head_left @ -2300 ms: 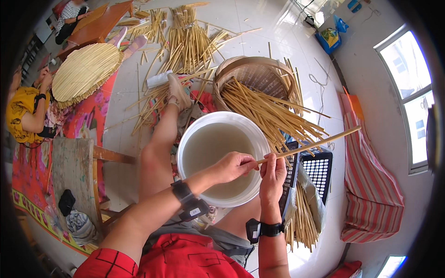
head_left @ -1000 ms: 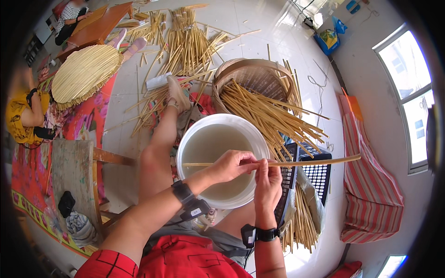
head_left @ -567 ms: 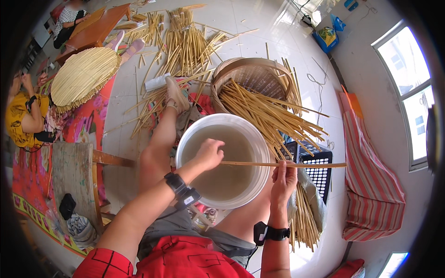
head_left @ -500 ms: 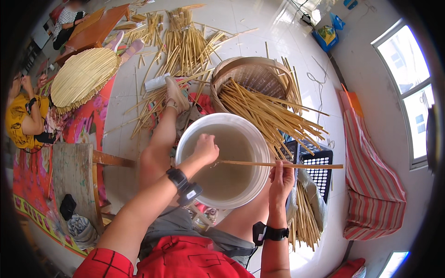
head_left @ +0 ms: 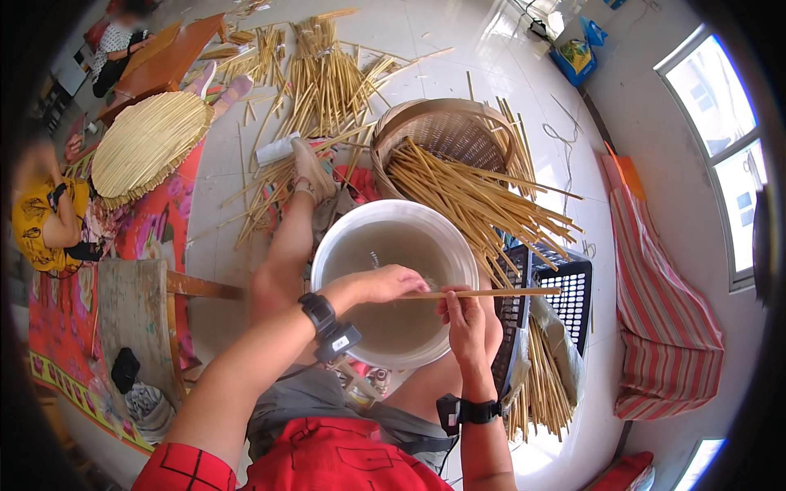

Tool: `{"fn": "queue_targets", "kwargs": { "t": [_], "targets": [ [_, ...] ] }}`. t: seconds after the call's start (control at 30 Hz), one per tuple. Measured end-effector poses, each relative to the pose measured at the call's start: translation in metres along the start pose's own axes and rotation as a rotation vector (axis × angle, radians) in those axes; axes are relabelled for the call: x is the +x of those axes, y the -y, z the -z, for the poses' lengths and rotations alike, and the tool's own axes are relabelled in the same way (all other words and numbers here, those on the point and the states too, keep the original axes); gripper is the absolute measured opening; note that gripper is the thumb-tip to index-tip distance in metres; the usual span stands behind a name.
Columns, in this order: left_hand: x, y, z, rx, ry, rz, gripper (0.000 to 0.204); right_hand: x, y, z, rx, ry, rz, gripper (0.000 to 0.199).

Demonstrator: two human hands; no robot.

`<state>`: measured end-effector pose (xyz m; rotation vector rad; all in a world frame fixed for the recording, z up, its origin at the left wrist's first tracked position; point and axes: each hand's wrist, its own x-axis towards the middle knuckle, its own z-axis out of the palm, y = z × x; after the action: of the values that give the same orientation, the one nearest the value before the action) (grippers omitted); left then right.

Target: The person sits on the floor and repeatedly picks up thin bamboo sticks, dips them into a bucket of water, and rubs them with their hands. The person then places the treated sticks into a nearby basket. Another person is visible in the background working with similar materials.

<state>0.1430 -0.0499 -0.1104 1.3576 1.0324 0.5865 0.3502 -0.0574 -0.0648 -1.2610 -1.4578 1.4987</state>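
A white bucket (head_left: 325,237) of murky water stands between my knees. My right hand (head_left: 465,321) pinches a straight tan plant stalk (head_left: 520,292) over the bucket's right side; the stalk runs nearly level past the rim. Over the water, my left hand (head_left: 391,284) bends its fingers down around the stalk's left end, close to my right fingertips. Its fingertips are partly hidden, and a small pale strand or splash shows beneath them. A light coil-like streak (head_left: 374,259) lies on the water beyond my left hand.
Beyond the bucket, a wicker basket (head_left: 442,131) holds many stalks that jut right. A black crate (head_left: 565,286) and bundled stalks (head_left: 540,385) sit at right. Loose stalks (head_left: 327,82) cover the far floor. A wooden chair (head_left: 131,327) and a seated person (head_left: 49,213) are left.
My left hand has moved right and slightly nearer, from a fist over the water to the stalk's left end. My right hand and the stalk have shifted left over the bucket.
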Motion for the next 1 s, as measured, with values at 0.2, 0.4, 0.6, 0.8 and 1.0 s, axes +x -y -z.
{"fn": "queue_targets", "kwargs": {
  "t": [0.2, 0.4, 0.6, 0.8, 1.0],
  "targets": [
    [-0.009, -0.042, -0.03, 0.093, -0.205, -0.331, 0.032, 0.002, 0.034, 0.004, 0.049, -0.015, 0.14, 0.014],
    [-0.032, -0.023, -0.017, 0.178, -0.245, -0.321, 0.02, 0.01, 0.085, 0.047, 0.032, -0.295, 0.28, 0.021],
    [-0.042, -0.02, -0.008, 0.253, -0.222, -0.36, 0.015, 0.009, 0.083, 0.066, 0.202, -0.409, 0.284, 0.023],
    [-0.032, -0.038, -0.018, 0.294, -0.261, -0.369, 0.012, 0.003, 0.07, 0.03, 0.036, -0.238, 0.269, 0.021],
    [-0.006, -0.058, -0.03, 0.465, -0.351, -0.499, 0.011, 0.004, 0.04, -0.002, -0.187, -0.086, 0.261, 0.015]
  ]
}}
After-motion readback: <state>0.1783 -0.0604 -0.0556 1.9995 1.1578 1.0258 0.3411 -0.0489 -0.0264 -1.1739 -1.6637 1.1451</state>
